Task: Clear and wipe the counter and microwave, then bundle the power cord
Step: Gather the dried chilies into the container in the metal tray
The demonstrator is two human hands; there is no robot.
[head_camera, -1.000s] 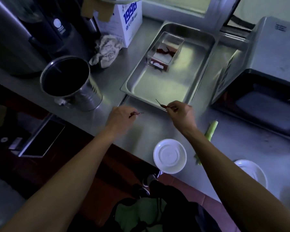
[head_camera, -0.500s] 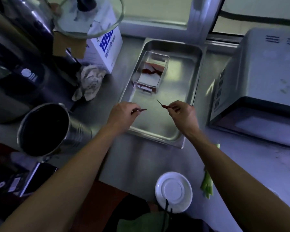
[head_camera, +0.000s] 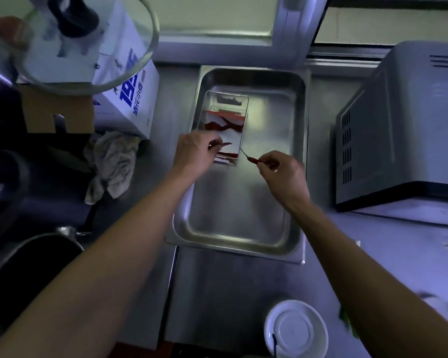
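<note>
My left hand (head_camera: 194,153) pinches a small dried red chili (head_camera: 224,144) over the near end of a clear plastic box (head_camera: 224,117) that holds more red chilies. My right hand (head_camera: 282,171) pinches a second red chili (head_camera: 251,159) by its body, stem pointing up-left, just right of the box. The box sits inside a steel tray (head_camera: 243,228) on the steel counter (head_camera: 217,293). The microwave (head_camera: 404,130) stands to the right of the tray. A crumpled cloth (head_camera: 111,164) lies left of the tray.
A white carton with blue print (head_camera: 130,99) stands at the back left under a glass lid (head_camera: 88,40). A steel pot (head_camera: 23,280) sits at the near left. A white saucer (head_camera: 296,329) and a green vegetable piece (head_camera: 347,321) lie at the counter's front.
Both hands have moved away from me, from the counter in front of the tray to over it, each carrying its chili. The left hand has reached the plastic box.
</note>
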